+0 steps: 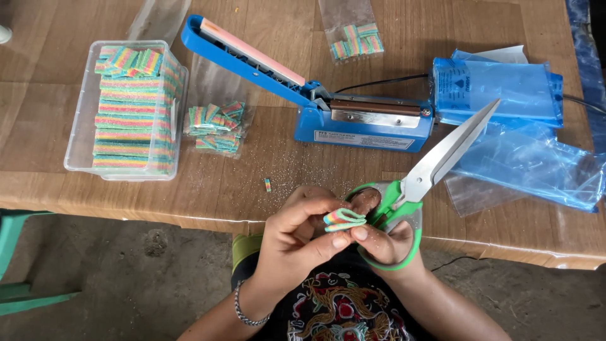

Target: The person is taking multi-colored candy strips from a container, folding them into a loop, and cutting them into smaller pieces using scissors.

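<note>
Both hands meet at the table's (208, 196) near edge: the left hand (297, 237) pinches a folded rainbow candy strip (344, 219) between thumb and fingers, while the right hand (385, 243) grips green-handled scissors (410, 189), blades shut, pointing toward the blue sealer (363, 123).
</note>
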